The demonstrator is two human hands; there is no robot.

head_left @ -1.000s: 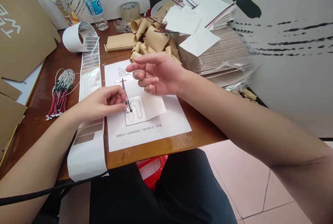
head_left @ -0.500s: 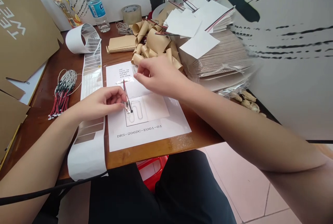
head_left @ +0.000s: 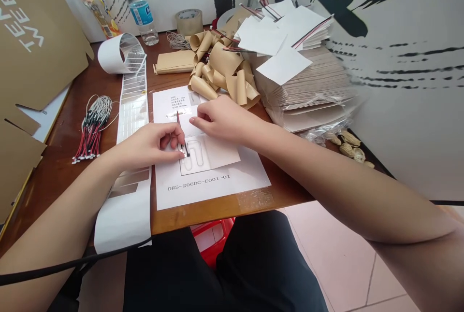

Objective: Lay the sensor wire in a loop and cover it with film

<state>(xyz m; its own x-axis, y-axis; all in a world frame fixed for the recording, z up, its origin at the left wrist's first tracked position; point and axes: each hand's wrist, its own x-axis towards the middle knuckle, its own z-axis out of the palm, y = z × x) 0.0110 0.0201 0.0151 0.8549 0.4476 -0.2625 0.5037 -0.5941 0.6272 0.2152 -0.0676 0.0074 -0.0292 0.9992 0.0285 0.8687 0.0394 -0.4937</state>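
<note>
My left hand (head_left: 152, 145) pinches a thin red-and-black wire lead (head_left: 180, 128) near its small connector end (head_left: 185, 153). The end rests on a white film piece with a U-shaped outline (head_left: 197, 155). That piece lies on a printed sheet marked DRS-206DC-E001-01 (head_left: 210, 191). My right hand (head_left: 224, 121) is close by, its fingertips down on the paper just right of the wire. It shows nothing held. My left fingers hide part of the wire.
A bundle of red-and-black wires (head_left: 92, 131) and a label strip (head_left: 130, 94) lie left of the sheet. Curled kraft paper (head_left: 221, 68), a tall stack of kraft sheets (head_left: 308, 80), a water bottle (head_left: 143, 17) and packing tape (head_left: 188, 21) stand behind. Peanut shells (head_left: 348, 145) lie right.
My right hand has come down from a raised, spread pose onto the sheet. The white flap that stood lifted now lies flat. My left hand stays on the wire.
</note>
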